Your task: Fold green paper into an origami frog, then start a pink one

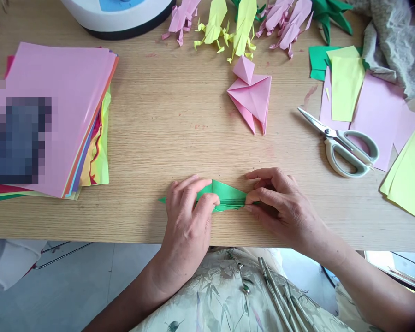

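A long, narrow piece of folded green paper (224, 190) lies on the table close to its front edge, with layered creases along its near side. My left hand (190, 207) covers its left part, fingers curled and pressing it, while a thin green tip sticks out beyond. The right end is pinched between the thumb and fingers of my right hand (280, 198), which hide that end. Farther back sits a folded pink paper piece (252, 99), touched by neither hand.
Left stands a stack of coloured paper (69, 92) under a pixelated dark object (20, 138). Scissors (342, 140) lie right, beside paper scraps (376, 115) and yellow sheets (410, 170). Several pink, yellow (245, 27) and green origami figures line the back, near a white rounded device (131, 20).
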`<state>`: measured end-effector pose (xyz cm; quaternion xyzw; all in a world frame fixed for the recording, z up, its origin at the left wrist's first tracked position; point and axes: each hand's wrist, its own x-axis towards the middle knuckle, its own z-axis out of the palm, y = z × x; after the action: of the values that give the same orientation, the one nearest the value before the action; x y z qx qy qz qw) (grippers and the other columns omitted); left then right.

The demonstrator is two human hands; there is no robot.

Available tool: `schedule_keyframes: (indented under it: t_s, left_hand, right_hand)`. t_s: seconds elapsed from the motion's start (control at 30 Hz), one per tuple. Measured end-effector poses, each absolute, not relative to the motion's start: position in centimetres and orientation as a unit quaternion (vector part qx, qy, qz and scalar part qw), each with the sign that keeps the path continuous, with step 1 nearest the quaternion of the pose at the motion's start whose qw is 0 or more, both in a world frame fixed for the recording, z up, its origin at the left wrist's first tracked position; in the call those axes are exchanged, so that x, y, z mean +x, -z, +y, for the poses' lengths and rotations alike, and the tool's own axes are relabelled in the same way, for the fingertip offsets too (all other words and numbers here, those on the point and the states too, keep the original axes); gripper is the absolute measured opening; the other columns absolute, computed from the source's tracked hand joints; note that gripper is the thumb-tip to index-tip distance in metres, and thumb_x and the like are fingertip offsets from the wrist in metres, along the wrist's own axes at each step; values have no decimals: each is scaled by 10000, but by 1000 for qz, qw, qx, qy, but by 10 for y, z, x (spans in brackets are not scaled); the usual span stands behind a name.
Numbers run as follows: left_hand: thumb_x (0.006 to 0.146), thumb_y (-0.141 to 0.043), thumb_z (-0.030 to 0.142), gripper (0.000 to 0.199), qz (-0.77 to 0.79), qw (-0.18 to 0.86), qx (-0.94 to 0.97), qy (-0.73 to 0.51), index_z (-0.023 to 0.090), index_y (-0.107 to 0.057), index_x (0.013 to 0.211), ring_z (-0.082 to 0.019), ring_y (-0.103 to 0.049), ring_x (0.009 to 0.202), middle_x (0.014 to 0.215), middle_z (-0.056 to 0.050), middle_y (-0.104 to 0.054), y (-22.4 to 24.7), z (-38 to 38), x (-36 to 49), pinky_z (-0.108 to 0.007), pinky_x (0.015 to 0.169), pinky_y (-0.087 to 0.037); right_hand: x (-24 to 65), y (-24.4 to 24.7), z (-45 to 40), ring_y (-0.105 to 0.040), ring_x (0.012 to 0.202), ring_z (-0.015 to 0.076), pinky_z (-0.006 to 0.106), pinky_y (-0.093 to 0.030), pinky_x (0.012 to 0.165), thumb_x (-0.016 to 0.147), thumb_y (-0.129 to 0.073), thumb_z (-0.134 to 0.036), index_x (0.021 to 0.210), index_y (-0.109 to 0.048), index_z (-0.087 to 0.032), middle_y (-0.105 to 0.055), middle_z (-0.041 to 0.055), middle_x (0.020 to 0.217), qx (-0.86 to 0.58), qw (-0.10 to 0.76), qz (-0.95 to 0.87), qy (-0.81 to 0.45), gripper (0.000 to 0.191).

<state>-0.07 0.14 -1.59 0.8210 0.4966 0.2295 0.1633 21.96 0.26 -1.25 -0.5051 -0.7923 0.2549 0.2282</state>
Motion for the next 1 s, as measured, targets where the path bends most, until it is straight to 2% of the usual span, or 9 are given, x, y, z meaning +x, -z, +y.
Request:
schedule_keyframes:
  t_s: [0.1,0.17,0.33,0.53,0.63,0.8,1.0]
  left_hand:
    - [951,-540,166,39,493,166,827,-213,203,-529,957,-306,-488,1282,1249,-130,-578,13,1,2,-597,1083,-358]
    - [944,-577,223,44,493,161,832,-196,202,-539,940,-328,-473,1305,1275,-137,-576,11,1,4,-621,1086,-334]
    - [934,-588,205,110,499,150,834,-180,195,-543,834,-334,-458,1322,1290,-126,-581,11,1,9,-627,1084,-322]
    - [923,-581,168,115,505,152,830,-184,198,-543,819,-328,-461,1313,1267,-128,-576,12,2,11,-622,1061,-346]
    - [925,-576,163,112,502,152,830,-192,203,-543,825,-323,-460,1314,1276,-123,-569,14,2,10,-620,1063,-340]
    - [920,-578,163,98,498,152,831,-196,206,-548,838,-325,-450,1324,1304,-120,-562,17,1,8,-621,1072,-323]
    - [921,-594,182,89,494,156,832,-196,203,-555,844,-325,-447,1329,1306,-123,-561,16,2,7,-612,1074,-328]
  right_hand:
    - [219,13,2,-620,993,217,431,-425,903,915,-582,-137,865,-664,-208,-571,108,1237,-507,228,-790,-258,119]
    - [219,14,2,-619,996,215,429,-422,905,913,-588,-143,868,-663,-208,-570,108,1241,-508,229,-789,-259,109]
    - [220,17,3,-600,1105,246,436,-428,918,918,-591,-160,877,-651,-212,-588,114,1218,-501,241,-792,-253,90]
    - [235,12,-13,-586,1164,271,439,-489,914,923,-591,-175,984,-645,-221,-554,130,1292,-527,243,-773,-257,93]
    - [241,12,-28,-617,1065,257,409,-511,833,912,-590,-147,979,-651,-231,-581,118,1220,-560,263,-756,-214,123]
    - [231,16,-38,-593,772,172,342,-452,702,919,-582,-116,1027,-632,-223,-616,58,912,-568,273,-754,-184,160]
    - [213,18,-28,-558,706,142,327,-381,705,942,-581,-140,1001,-618,-213,-612,11,793,-560,267,-761,-190,102]
